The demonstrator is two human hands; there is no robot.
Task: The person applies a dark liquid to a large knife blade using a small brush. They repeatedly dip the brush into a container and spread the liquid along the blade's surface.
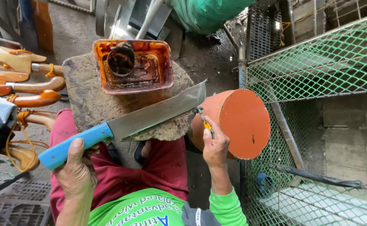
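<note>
A long knife held flat across a worn stone slab, one hand on the handle, the other on a small tool at the blade's tip.

The left hand (76, 169) is wrapped tight around the bright blue handle of the knife (150, 115), thumb on top; its broad, dull grey blade runs toward two o'clock, widens to a squared tip and lies on the stone slab (87, 102). The right hand (215, 145) pinches a thin green and yellow tool (204, 121) touching the blade's tip. Just beyond, at three o'clock, lies an orange round drum (244, 123). At twelve o'clock on the slab sits an orange tray (160, 69) with a dark cup (120, 60) inside. Wooden handles (28, 86) stack at nine o'clock; green wire mesh (317, 67) fills the right.
</note>
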